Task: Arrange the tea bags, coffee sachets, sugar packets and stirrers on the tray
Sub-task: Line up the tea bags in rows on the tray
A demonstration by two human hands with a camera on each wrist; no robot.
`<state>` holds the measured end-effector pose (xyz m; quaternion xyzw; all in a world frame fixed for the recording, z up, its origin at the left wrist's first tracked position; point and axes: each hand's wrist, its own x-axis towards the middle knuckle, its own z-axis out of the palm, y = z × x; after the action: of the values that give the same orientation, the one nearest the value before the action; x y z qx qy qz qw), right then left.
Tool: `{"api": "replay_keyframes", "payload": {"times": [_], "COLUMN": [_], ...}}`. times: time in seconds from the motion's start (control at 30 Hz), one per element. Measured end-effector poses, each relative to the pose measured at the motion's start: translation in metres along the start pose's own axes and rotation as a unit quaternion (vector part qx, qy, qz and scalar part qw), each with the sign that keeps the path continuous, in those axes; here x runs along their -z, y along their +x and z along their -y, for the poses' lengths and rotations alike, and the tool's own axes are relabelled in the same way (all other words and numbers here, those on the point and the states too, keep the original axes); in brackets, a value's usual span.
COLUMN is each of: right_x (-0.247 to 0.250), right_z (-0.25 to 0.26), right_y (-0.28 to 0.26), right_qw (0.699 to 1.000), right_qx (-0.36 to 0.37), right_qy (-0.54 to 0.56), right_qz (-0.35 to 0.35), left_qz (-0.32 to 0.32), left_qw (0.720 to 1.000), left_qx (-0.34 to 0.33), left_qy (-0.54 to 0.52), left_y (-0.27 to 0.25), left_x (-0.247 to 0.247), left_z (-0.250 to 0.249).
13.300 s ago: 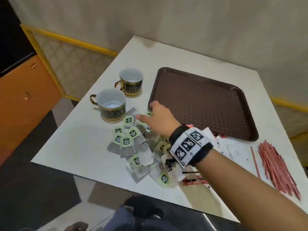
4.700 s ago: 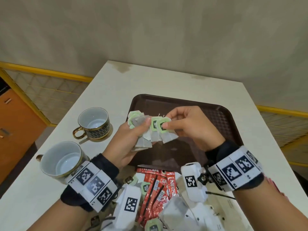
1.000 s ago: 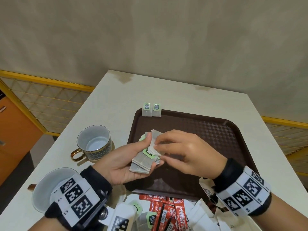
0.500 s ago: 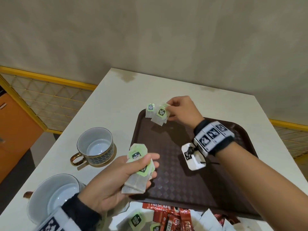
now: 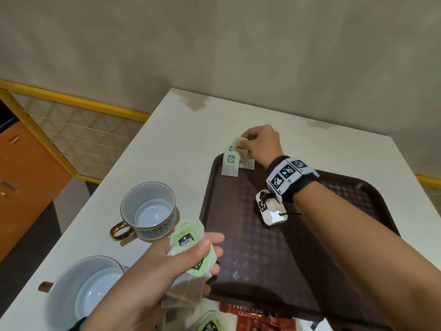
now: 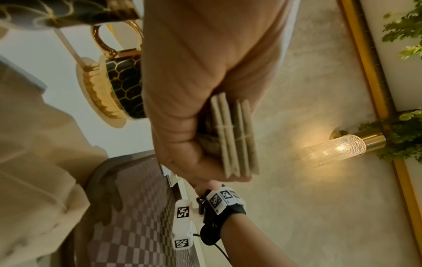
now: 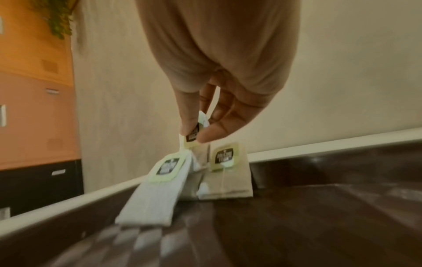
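Beige plaster walls close in behind a white table (image 5: 171, 144) that carries a brown tray (image 5: 262, 247) with a checkered floor. At the tray's far left corner the right hand (image 5: 261, 143) pinches the green tag of a tea bag (image 7: 191, 137) between thumb and forefinger, the bag hanging just above the tray. Two more tea bags lean against the rim there: a left bag (image 5: 230, 163) and a right bag (image 7: 226, 173), the held one between and just behind them. Whether the held bag's lower edge touches the tray is hard to tell, as the neighbours hide it. Over the tray's near left corner the left hand (image 5: 152, 280) grips a stack of tea bags (image 5: 191, 256), fingers curled around it. Two empty cups stand left of the tray, a far cup (image 5: 148, 211) and a near cup (image 5: 83, 290). Red coffee sachets (image 5: 248, 316) lie at the tray's near edge.
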<state>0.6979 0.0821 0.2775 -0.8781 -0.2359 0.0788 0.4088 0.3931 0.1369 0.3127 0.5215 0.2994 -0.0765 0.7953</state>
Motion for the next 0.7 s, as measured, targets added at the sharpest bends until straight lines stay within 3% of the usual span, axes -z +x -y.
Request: {"api": "replay_keyframes", "payload": {"times": [0.17, 0.3, 0.4, 0.5, 0.7], "right_x": [0.036, 0.060, 0.052, 0.039, 0.023], "right_z": [0.008, 0.005, -0.002, -0.013, -0.024], "right_y": [0.000, -0.003, -0.005, 0.000, 0.008], "right_qw": [0.996, 0.990, 0.982, 0.981, 0.979], "right_qx": [-0.004, -0.020, -0.040, -0.026, 0.034], "right_qy": [0.094, 0.083, 0.014, -0.087, -0.168], "right_qz": [-0.008, 0.110, 0.185, 0.172, 0.110], "left_qz": [0.020, 0.023, 0.031, 0.033, 0.033], "left_qw": [1.000, 0.999, 0.999, 0.999, 0.999], "left_qx": [0.013, 0.012, 0.010, 0.012, 0.026], "left_qy": [-0.004, -0.022, -0.011, -0.012, -0.025], "left_y": [-0.001, 0.000, 0.000, 0.002, 0.005], "left_x": [0.000, 0.000, -0.001, -0.001, -0.001], "left_z": [0.002, 0.003, 0.004, 0.006, 0.011]}}
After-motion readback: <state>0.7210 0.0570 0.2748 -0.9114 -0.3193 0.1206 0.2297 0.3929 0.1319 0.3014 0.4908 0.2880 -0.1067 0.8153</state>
